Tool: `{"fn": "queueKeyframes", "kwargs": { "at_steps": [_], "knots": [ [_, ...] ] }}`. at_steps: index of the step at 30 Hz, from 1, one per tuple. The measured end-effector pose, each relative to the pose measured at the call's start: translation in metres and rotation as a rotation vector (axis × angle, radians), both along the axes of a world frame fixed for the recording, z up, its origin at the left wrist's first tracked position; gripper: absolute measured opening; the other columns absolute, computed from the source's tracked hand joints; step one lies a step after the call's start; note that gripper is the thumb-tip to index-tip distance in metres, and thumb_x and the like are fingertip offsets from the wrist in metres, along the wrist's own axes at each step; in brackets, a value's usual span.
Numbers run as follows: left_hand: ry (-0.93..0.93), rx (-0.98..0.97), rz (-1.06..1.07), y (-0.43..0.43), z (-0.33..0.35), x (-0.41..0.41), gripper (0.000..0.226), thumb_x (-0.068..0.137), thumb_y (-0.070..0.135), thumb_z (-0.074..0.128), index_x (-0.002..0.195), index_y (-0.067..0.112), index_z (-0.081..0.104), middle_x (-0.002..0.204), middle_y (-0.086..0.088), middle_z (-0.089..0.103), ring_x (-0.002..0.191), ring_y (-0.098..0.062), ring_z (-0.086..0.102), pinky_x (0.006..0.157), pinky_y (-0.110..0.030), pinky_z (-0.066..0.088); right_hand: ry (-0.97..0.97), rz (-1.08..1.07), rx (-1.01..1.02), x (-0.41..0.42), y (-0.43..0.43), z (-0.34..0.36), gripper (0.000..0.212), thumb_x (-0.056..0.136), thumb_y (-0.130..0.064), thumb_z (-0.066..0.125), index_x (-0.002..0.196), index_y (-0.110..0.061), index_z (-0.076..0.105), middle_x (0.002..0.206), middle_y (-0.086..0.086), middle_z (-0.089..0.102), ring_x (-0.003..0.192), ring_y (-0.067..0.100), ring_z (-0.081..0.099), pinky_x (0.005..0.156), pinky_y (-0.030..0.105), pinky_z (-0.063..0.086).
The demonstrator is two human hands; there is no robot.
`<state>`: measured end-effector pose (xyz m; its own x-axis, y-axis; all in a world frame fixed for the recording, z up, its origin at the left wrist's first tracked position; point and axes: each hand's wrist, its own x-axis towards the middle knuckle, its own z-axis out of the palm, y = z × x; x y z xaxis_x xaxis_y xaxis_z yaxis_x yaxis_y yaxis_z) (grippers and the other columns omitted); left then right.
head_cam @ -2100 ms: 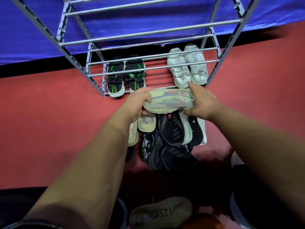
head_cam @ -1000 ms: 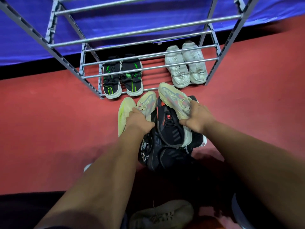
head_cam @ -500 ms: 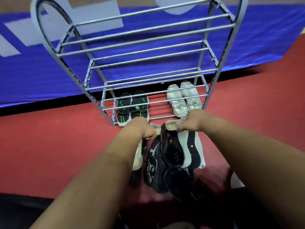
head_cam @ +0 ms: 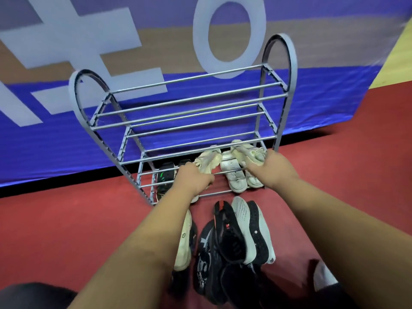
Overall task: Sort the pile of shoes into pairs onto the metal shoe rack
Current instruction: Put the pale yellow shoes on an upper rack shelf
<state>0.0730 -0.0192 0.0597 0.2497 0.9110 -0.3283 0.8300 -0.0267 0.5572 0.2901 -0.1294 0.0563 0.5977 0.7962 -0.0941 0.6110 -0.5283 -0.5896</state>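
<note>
Fingers (head_cam: 208,181) of your left hand (head_cam: 196,178) curl round cream shoe (head_cam: 207,160), right hand (head_cam: 273,170) grips its mate (head_cam: 249,153); both at rack (head_cam: 200,117) front, low tiers. Likely light, soft-knit, squashy: hold by heel, firm sole underneath. Pile (head_cam: 225,241) lies before rack
</note>
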Motion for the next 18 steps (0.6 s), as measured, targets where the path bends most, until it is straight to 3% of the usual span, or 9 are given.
{"fn": "queueKeyframes", "kwargs": {
  "at_steps": [2, 5, 9, 13, 18],
  "knots": [
    [-0.050, 0.065, 0.033, 0.002, -0.025, 0.014, 0.072, 0.059, 0.049, 0.072, 0.116, 0.005, 0.061, 0.113, -0.014, 0.067, 0.095, -0.034, 0.068, 0.073, -0.036, 0.057, 0.095, -0.061, 0.088, 0.005, 0.005, -0.027, 0.046, 0.080, -0.059, 0.073, 0.095, -0.017, 0.060, 0.088, 0.002, 0.067, 0.073, 0.022, 0.064, 0.054, 0.031, 0.041],
    [-0.099, 0.106, 0.056, 0.004, -0.060, 0.034, 0.078, 0.070, 0.046, 0.079, 0.130, 0.006, 0.052, 0.130, -0.016, 0.053, 0.115, -0.040, 0.059, 0.100, -0.048, 0.053, 0.155, -0.094, 0.114, 0.007, 0.011, -0.066, 0.056, 0.080, -0.050, 0.075, 0.121, -0.016, 0.058, 0.117, 0.006, 0.063, 0.102, 0.028, 0.064, 0.078, 0.034, 0.049],
    [-0.131, 0.129, 0.049, 0.014, -0.089, 0.060, 0.080, 0.078, 0.041, 0.084, 0.139, 0.006, 0.047, 0.138, -0.016, 0.047, 0.128, -0.039, 0.049, 0.108, -0.047, 0.046, 0.133, -0.098, 0.084, 0.012, 0.029, -0.092, 0.063, 0.085, -0.040, 0.075, 0.135, -0.013, 0.048, 0.133, 0.011, 0.054, 0.122, 0.034, 0.054, 0.101, 0.043, 0.048],
    [-0.172, 0.164, 0.058, 0.038, -0.110, 0.087, 0.085, 0.079, 0.040, 0.086, 0.144, 0.001, 0.046, 0.139, -0.019, 0.048, 0.131, -0.038, 0.045, 0.110, -0.041, 0.040, 0.048, -0.116, 0.080, 0.031, 0.064, -0.107, 0.067, 0.088, -0.048, 0.077, 0.135, -0.008, 0.049, 0.134, 0.014, 0.053, 0.122, 0.037, 0.054, 0.104, 0.046, 0.048],
    [-0.185, 0.190, 0.057, 0.060, -0.129, 0.116, 0.080, 0.080, 0.048, 0.084, 0.135, 0.000, 0.053, 0.130, -0.022, 0.060, 0.126, -0.037, 0.051, 0.109, -0.043, 0.045, -0.054, -0.119, 0.039, 0.044, 0.098, -0.123, 0.055, 0.093, -0.036, 0.072, 0.125, 0.004, 0.053, 0.131, 0.023, 0.051, 0.120, 0.043, 0.051, 0.106, 0.046, 0.040]
  ]
}}
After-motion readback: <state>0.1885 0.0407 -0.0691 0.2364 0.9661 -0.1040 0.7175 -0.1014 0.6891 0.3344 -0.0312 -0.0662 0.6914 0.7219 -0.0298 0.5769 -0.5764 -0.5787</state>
